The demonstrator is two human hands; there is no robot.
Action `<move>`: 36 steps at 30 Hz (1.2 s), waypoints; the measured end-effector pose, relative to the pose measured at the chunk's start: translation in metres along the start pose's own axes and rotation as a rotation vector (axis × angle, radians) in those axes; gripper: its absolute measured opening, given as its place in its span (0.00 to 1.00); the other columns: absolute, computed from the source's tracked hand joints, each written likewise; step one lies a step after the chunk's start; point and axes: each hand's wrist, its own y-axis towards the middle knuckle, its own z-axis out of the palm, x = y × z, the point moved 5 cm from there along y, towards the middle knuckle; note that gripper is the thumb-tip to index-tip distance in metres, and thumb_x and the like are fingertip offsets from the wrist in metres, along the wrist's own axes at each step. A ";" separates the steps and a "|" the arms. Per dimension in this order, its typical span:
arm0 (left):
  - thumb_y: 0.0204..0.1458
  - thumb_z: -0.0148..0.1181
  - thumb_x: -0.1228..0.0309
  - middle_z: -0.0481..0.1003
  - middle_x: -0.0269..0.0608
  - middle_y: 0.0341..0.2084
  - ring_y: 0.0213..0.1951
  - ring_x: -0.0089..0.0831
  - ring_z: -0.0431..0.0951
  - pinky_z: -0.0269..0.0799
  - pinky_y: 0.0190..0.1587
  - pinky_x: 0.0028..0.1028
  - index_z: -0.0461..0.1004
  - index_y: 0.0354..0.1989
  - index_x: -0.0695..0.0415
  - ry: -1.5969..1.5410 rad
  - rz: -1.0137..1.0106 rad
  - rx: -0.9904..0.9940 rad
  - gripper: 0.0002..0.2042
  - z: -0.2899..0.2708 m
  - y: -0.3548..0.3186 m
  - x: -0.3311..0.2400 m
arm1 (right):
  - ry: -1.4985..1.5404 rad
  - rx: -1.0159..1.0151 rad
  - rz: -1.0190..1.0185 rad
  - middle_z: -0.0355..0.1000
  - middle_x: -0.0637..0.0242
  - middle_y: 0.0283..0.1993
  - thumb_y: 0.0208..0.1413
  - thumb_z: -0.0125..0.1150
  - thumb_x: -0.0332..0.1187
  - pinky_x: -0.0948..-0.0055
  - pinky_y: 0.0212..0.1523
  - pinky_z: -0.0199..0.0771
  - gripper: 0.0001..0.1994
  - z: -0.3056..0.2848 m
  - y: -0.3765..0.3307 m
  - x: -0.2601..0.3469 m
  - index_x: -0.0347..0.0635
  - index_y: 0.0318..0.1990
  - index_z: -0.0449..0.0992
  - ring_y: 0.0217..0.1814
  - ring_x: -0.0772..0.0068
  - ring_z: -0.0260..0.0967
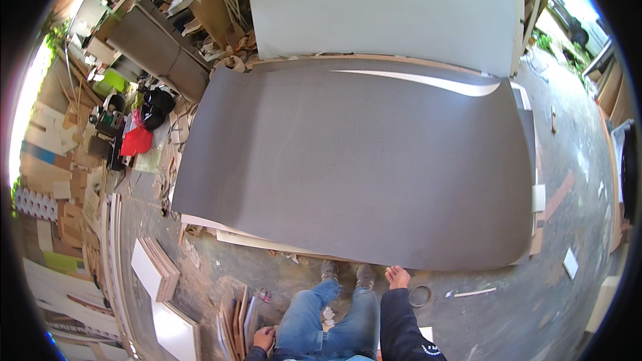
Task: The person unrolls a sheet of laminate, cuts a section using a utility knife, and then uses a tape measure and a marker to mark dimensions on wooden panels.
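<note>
A large, thin, flexible grey sheet (361, 167) lies in front of me over other pale sheets, its corners and far edge curling up. My right hand (397, 277) is at the sheet's near edge, right of my feet, with bent fingers that appear to grip the rim. The fingertips are too small to see in detail. Low beside my left thigh, my left hand (265, 338) is curled, and no object shows in it. Near it stand several upright board offcuts (234, 317).
A big white panel (388, 10) stands beyond the sheet. On the left are stacked white boards (155, 269), a red item (136, 141) and piled scrap wood. A roll of tape (420, 295) and a thin strip (475, 291) lie on the concrete floor at right.
</note>
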 end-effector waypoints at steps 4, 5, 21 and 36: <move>0.53 0.57 0.57 0.82 0.49 0.33 0.36 0.40 0.83 0.76 0.43 0.34 0.82 0.41 0.59 0.086 0.041 0.016 0.18 0.011 -0.015 -0.016 | -0.105 0.111 -0.048 0.75 0.53 0.45 0.61 0.52 0.33 0.57 0.40 0.80 0.13 -0.029 -0.043 0.049 0.34 0.49 0.72 0.44 0.52 0.77; 0.53 0.58 0.57 0.82 0.48 0.32 0.36 0.41 0.83 0.75 0.42 0.34 0.82 0.40 0.58 0.166 0.130 -0.042 0.17 0.015 -0.011 -0.015 | -0.146 0.091 -0.100 0.76 0.54 0.42 0.61 0.53 0.32 0.59 0.35 0.79 0.11 -0.035 -0.051 0.062 0.35 0.46 0.72 0.39 0.54 0.78; 0.51 0.65 0.62 0.83 0.49 0.35 0.36 0.35 0.83 0.77 0.43 0.32 0.81 0.44 0.64 -0.519 0.027 -0.184 0.19 -0.013 0.083 0.011 | -0.672 0.260 -0.564 0.73 0.56 0.23 0.56 0.55 0.24 0.63 0.17 0.72 0.05 -0.014 -0.085 0.089 0.32 0.30 0.74 0.18 0.61 0.71; 0.57 0.55 0.72 0.72 0.31 0.20 0.20 0.24 0.72 0.64 0.19 0.25 0.78 0.39 0.59 -0.919 -0.088 0.026 0.07 -0.195 0.191 0.162 | -1.496 0.631 -0.871 0.78 0.62 0.25 0.57 0.56 0.32 0.70 0.35 0.79 0.09 0.254 -0.270 -0.157 0.38 0.33 0.81 0.28 0.70 0.80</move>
